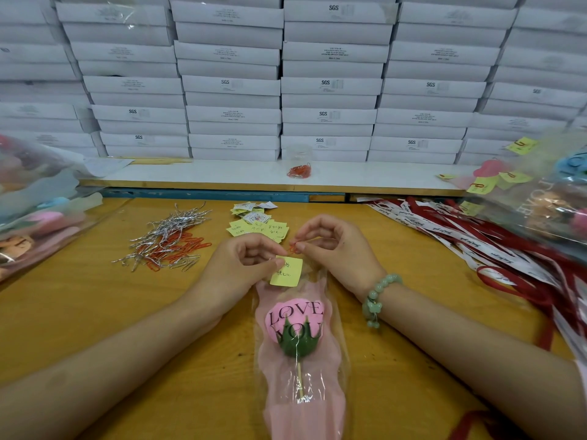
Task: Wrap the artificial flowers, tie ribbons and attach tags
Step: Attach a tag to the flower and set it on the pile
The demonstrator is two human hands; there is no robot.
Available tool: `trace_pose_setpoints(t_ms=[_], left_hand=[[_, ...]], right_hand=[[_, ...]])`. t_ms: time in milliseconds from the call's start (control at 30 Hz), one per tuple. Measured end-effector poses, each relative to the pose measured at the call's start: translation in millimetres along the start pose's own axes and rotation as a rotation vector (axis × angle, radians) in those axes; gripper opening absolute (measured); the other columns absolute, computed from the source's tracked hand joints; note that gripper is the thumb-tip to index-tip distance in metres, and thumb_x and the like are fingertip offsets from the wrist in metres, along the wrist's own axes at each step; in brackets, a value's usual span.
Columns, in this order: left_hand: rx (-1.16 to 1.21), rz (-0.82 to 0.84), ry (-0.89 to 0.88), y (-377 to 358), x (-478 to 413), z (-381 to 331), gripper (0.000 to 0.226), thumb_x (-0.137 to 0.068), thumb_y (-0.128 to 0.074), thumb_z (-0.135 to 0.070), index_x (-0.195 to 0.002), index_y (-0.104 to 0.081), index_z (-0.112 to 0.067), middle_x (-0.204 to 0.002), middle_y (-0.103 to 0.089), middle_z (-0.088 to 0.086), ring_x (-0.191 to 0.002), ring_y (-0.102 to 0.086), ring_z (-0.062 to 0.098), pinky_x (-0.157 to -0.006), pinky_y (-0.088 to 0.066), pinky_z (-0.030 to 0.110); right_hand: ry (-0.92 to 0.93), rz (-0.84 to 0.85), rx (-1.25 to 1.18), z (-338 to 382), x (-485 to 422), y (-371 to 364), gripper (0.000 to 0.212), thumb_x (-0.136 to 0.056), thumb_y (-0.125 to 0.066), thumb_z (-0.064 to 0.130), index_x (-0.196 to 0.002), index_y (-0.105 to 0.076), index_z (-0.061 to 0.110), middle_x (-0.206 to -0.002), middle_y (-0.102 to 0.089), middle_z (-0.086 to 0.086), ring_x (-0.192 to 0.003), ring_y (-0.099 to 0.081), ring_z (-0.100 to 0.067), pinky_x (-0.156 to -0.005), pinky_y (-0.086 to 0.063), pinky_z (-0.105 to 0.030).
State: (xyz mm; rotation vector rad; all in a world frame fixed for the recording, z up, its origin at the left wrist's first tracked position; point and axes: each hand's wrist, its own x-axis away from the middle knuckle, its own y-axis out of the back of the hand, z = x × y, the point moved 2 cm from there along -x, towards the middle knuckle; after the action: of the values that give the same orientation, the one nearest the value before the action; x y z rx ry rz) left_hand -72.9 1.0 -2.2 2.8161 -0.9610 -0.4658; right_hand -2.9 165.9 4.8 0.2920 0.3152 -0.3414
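Observation:
A pink artificial rose in a clear sleeve printed "LOVE YOU" (298, 331) lies lengthwise on the wooden table (95, 315), bloom end toward me. A yellow tag (286, 270) with handwriting sits at the sleeve's far end. My left hand (236, 268) pinches the tag's upper left edge against the sleeve. My right hand (333, 246), with a green bead bracelet on its wrist, pinches a red paper clip (293, 248) just above the tag. Part of the clip is hidden by my fingertips.
A heap of silver and red paper clips (168, 242) lies to the left, loose yellow tags (257, 225) lie ahead, red and white ribbons (476, 239) spread right. Bagged wrapped flowers sit at the left edge (35, 211) and right edge (546, 198). White boxes (286, 84) are stacked behind.

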Motion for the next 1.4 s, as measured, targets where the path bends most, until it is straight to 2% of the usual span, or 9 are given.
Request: trace_pose_setpoints(t_ms=[167,300,700,900,1100,1400], left_hand=[[0.0,-0.011,-0.002,-0.2,0.6,0.1,0.01,-0.082,-0.074,-0.004,-0.086,-0.075,-0.013,-0.074,-0.07,0.003,-0.064,-0.064,0.007,-0.057,-0.049,0.015],[0.014,-0.019,0.024,-0.4,-0.2,0.7,0.009,-0.081,-0.074,-0.003,-0.088,-0.072,-0.01,-0.075,-0.069,0.007,-0.053,-0.06,0.006,-0.052,-0.047,0.016],[0.012,-0.023,0.031,-0.5,-0.3,-0.5,0.007,-0.082,-0.073,-0.001,-0.087,-0.069,-0.005,-0.069,-0.067,0.003,-0.05,-0.059,0.004,-0.051,-0.045,0.014],[0.011,-0.021,0.033,0.2,0.9,-0.9,0.007,-0.082,-0.073,0.0,-0.086,-0.069,-0.005,-0.071,-0.067,0.005,-0.053,-0.06,0.004,-0.051,-0.046,0.015],[0.005,-0.024,0.025,-0.5,0.4,-1.1,0.009,-0.081,-0.074,0.001,-0.083,-0.07,-0.008,-0.069,-0.067,0.001,-0.056,-0.062,0.004,-0.052,-0.047,0.013],[0.024,-0.039,0.026,0.4,-0.2,-0.1,0.009,-0.079,-0.075,0.0,-0.085,-0.07,-0.005,-0.075,-0.068,0.008,-0.061,-0.062,0.006,-0.053,-0.046,0.012]], right_hand=[[0.029,0.033,-0.035,1.4,0.1,-1.8,0.008,-0.086,-0.066,-0.002,-0.093,-0.065,0.002,-0.093,-0.075,-0.012,-0.084,-0.072,-0.017,-0.077,-0.058,-0.026],[0.039,0.059,-0.057,2.7,0.9,-2.9,0.011,-0.086,-0.065,-0.003,-0.097,-0.064,-0.005,-0.094,-0.074,-0.014,-0.085,-0.072,-0.017,-0.079,-0.057,-0.025],[0.046,0.091,-0.1,6.3,1.8,-3.4,0.009,-0.087,-0.064,-0.001,-0.095,-0.065,0.002,-0.092,-0.075,-0.01,-0.086,-0.072,-0.016,-0.073,-0.057,-0.023],[0.059,0.089,-0.093,6.7,1.9,-3.3,0.009,-0.087,-0.064,0.0,-0.093,-0.065,0.007,-0.092,-0.075,-0.008,-0.088,-0.072,-0.017,-0.076,-0.058,-0.026],[0.06,0.121,-0.098,5.6,1.2,-3.7,0.008,-0.088,-0.063,-0.002,-0.096,-0.064,0.0,-0.093,-0.074,-0.012,-0.088,-0.071,-0.02,-0.079,-0.058,-0.03],[0.05,0.153,-0.081,5.8,1.7,-3.6,0.009,-0.087,-0.064,0.0,-0.095,-0.065,0.003,-0.093,-0.074,-0.01,-0.089,-0.071,-0.016,-0.076,-0.056,-0.022]])
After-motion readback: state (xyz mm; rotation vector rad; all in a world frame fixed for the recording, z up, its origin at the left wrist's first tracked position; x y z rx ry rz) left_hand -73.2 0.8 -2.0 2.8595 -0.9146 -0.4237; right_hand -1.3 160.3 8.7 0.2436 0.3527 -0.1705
